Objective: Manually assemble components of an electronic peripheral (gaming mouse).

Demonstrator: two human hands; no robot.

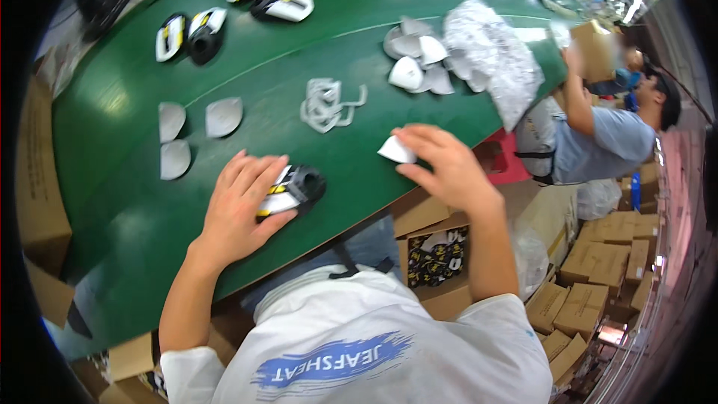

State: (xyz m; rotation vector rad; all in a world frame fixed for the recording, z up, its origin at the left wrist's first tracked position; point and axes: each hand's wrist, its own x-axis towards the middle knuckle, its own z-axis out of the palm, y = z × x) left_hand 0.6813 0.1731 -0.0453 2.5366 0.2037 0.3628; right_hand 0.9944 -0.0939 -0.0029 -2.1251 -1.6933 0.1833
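Observation:
My left hand [249, 200] is closed over a black, white and yellow shoe [305, 183] lying on the green table [247, 116]. Its dark opening faces away from my palm. Between the thumb and fingers of my right hand [443, 164] is a white curved piece [396, 150], held just above the table. Three similar rounded pale pieces [224, 117] lie beyond my left hand. A tangle of pale strips [327, 108] sits between and beyond both hands.
More white curved pieces [407, 73] are heaped beside a clear plastic bag [490, 49]. Several shoes [288, 4] stand along the far side. At right, a co-worker [609, 135] handles a cardboard box [594, 51]. An open carton [437, 258] sits below the table edge.

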